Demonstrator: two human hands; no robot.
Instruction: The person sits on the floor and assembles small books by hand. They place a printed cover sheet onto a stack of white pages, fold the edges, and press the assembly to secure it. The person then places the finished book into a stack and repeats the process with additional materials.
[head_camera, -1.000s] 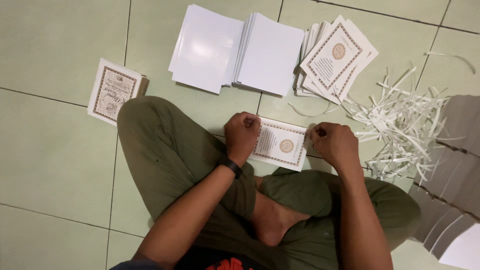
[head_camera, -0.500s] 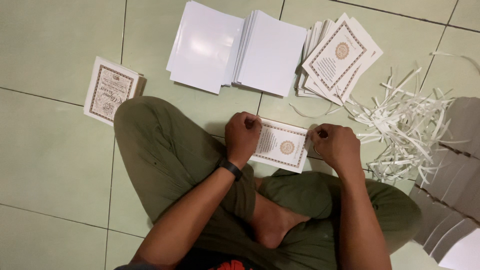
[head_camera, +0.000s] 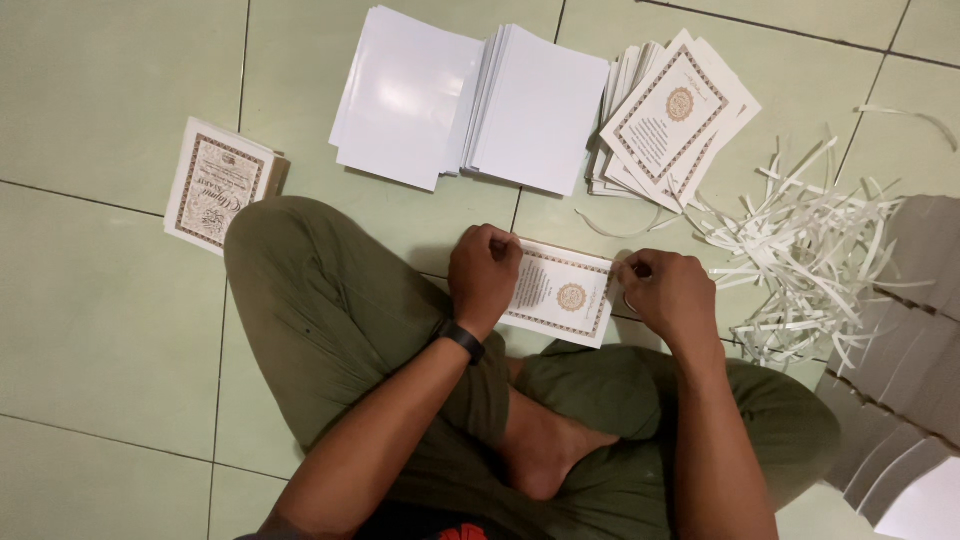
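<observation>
White card with a brown ornamental border, the printed card (head_camera: 562, 293) lies on the green tiled floor (head_camera: 90, 300) just ahead of the crossed legs, and almost nothing has shifted over the last second: both hands stay where they were, so the work looks paused at the card's edges. The left hand (head_camera: 483, 278) pinches its left edge in a closed grip; the right hand (head_camera: 668, 293) pinches the right edge likewise. Paper strips (head_camera: 800, 260) lie just right.

Both hands (head_camera: 580, 285) on printed card (head_camera: 562, 293)
</observation>
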